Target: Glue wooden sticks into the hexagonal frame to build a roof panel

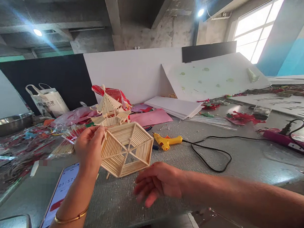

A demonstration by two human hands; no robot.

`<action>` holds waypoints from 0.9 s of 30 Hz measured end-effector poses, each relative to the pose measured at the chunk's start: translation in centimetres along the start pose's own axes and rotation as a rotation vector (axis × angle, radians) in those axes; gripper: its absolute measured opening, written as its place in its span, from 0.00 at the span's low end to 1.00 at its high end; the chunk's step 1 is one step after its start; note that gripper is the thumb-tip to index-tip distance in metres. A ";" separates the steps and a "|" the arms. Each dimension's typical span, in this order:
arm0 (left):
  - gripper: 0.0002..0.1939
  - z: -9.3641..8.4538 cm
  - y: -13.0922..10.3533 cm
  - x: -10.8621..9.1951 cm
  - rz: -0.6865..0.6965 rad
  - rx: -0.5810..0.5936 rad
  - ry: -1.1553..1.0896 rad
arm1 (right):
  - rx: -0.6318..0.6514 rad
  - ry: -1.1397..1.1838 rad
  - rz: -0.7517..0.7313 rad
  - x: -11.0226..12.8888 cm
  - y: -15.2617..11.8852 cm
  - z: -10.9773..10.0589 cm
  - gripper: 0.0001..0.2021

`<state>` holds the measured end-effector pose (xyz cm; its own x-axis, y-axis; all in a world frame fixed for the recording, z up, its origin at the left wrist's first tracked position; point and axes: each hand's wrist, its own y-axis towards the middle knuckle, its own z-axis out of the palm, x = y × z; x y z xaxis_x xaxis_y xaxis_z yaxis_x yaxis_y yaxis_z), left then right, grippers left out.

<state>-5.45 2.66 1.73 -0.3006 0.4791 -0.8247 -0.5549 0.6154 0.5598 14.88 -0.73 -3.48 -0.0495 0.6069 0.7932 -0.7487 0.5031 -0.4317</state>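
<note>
A hexagonal frame of pale wooden sticks (140, 145) is tilted up above the table, its spokes meeting at a centre with gaps around it. My left hand (90, 146) pinches its left edge between thumb and fingers. Below the frame's lower right corner is my right hand (157, 183), fingers spread and slightly curled, holding nothing. Behind the frame stands a pagoda-like stick model (108, 107) with a pointed roof. A yellow glue gun (168, 141) lies on the table just right of the frame.
A phone (61, 190) lies beside my left forearm. The black cord (211, 147) loops rightward to a purple power strip (287, 140). Plastic wrappers and stick bundles (62, 148) crowd the left. White boards (173, 106) and pink paper (152, 117) lie at the back.
</note>
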 end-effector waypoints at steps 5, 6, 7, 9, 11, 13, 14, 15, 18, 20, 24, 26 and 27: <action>0.09 0.5 -0.1 -0.6 -0.094 -0.023 -0.107 | -0.409 -0.821 -0.636 1.2 -4.1 -0.6 0.07; 0.09 0.5 -0.2 -0.6 -0.104 -0.021 -0.116 | -0.548 -0.998 -0.846 2.0 -4.6 -0.9 0.08; 0.09 0.6 -0.2 -0.6 -0.113 -0.017 -0.121 | -0.636 -1.131 -1.011 3.1 -4.8 -1.2 0.10; 0.09 0.6 -0.1 -0.5 -0.130 -0.001 -0.123 | -0.720 -1.269 -1.152 5.3 -4.6 -1.8 0.17; 0.09 0.5 0.1 -0.5 -0.140 0.015 -0.107 | -0.667 -1.291 -1.048 7.3 -3.5 -2.4 0.20; 0.09 0.1 0.1 -0.8 -0.108 -0.010 -0.080 | -0.570 -1.275 -0.880 8.6 -2.2 -2.7 0.15; 0.10 -0.3 -0.1 -1.0 -0.065 -0.044 -0.058 | -0.556 -1.263 -0.828 8.9 -1.6 -2.9 0.11; 0.10 -0.7 -0.5 -1.4 -0.008 -0.075 -0.035 | -0.558 -1.249 -0.800 9.0 -1.1 -3.0 0.08; 0.08 -2.6 -3.2 -2.2 0.205 -0.040 0.131 | -0.581 -1.201 -0.799 8.6 -0.2 -3.5 0.05; 0.05 -3.6 -5.9 -2.3 0.346 0.275 0.316 | -0.571 -1.173 -0.819 8.1 -0.2 -3.8 0.06; 0.04 -3.7 -10.1 -1.0 0.421 0.822 0.553 | -0.565 -1.143 -0.859 7.8 -0.5 -4.2 0.06; 0.06 -3.2 -10.4 -0.2 0.389 0.915 0.621 | -0.577 -1.149 -0.864 7.9 -0.6 -4.2 0.04; 0.07 -2.9 -10.1 0.1 0.391 0.902 0.646 | -0.582 -1.155 -0.863 7.9 -0.6 -4.2 0.03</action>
<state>-2.13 -5.37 -4.27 -0.8099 0.4872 -0.3266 0.3346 0.8411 0.4250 17.69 6.32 1.24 -0.4236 -0.6309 0.6500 -0.4801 0.7649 0.4294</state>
